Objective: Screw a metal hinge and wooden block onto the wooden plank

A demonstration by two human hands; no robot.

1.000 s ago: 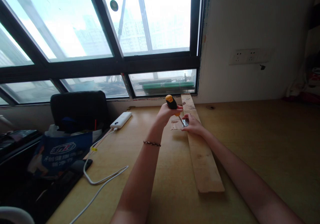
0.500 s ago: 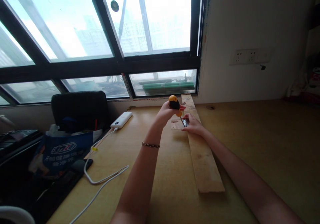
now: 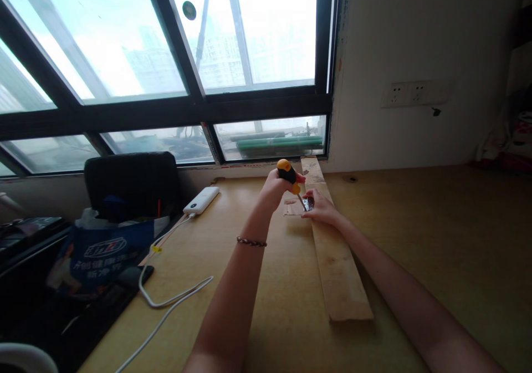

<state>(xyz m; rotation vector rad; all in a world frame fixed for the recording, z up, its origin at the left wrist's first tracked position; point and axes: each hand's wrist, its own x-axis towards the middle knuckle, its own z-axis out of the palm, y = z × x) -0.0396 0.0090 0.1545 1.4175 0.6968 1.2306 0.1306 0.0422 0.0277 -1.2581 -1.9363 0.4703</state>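
There is one screwdriver [image 3: 286,170], one metal fitting [image 3: 308,203], one long board [image 3: 338,270], one power bank [image 3: 201,200] and one chair [image 3: 131,182].

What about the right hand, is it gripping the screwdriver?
No, the left hand grips the screwdriver, while the right hand holds the small metal piece.

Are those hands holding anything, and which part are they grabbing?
The left hand grips a yellow-and-black screwdriver by its handle. The right hand touches a small shiny metal piece at its right side; I can't tell if it's gripped.

The screwdriver [image 3: 286,172] and the left hand [image 3: 275,189] around it have tipped slightly leftward since half a second ago
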